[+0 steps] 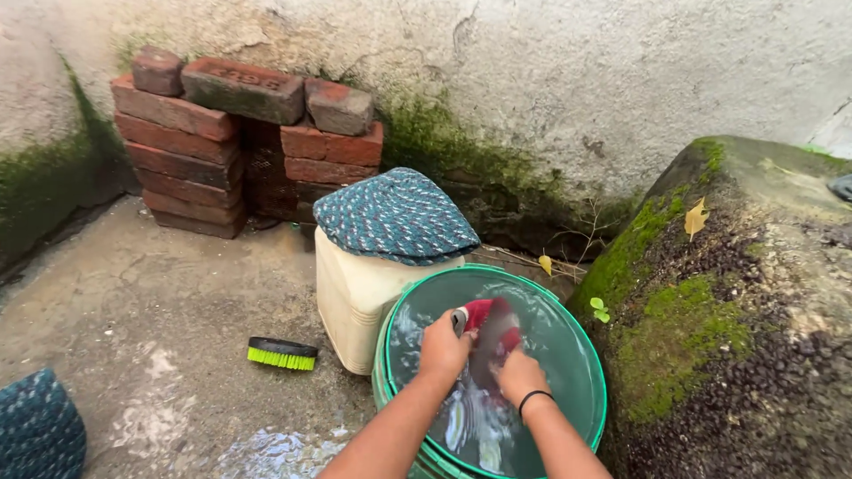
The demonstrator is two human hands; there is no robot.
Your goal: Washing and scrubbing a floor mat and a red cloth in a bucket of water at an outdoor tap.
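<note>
A rough plastered wall (568,62), green with moss along its foot, backs a wet concrete floor (133,319). To the right rises a big moss-covered boulder (737,302); to the left stands a stack of red bricks (222,142). In front of the wall sits a cream plastic jerrycan (351,297) with a blue-green braided mat (395,217) laid over its top. Touching the jerrycan is a round green plastic bucket (586,355), full of water.

Both hands are down in the water. The left hand (442,348) and the right hand (519,374), a black band at its wrist, are each closed around a red and dark cloth (493,328) held half under the surface near the middle of the bucket. It looks like the rinsing step: the cloth is being worked in the water. Lifting it calls for a firm two-handed grip, since soaked fabric is heavy and drips.

A black scrubbing brush with green bristles (281,353) lies on the floor, well apart.
</note>
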